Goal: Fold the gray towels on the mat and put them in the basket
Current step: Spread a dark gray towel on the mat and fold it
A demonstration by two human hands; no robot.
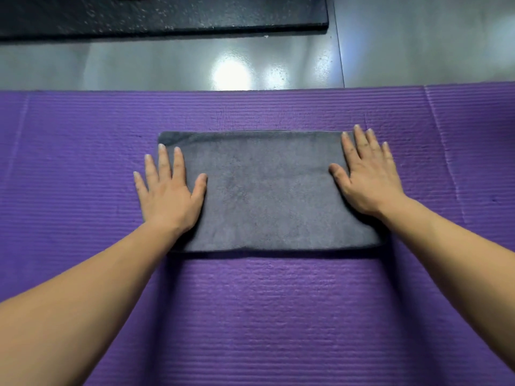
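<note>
A gray towel (267, 193) lies flat as a folded rectangle in the middle of the purple mat (264, 316). My left hand (170, 193) presses flat on the towel's left edge, fingers straight and spread, partly over the mat. My right hand (367, 176) presses flat on the towel's right edge in the same way. Both palms face down and hold nothing. No basket is in view.
Beyond the mat's far edge is a shiny gray floor (167, 62) with a light reflection. A black speckled mat (167, 15) lies at the top left. The purple mat stretches wide to both sides and toward me.
</note>
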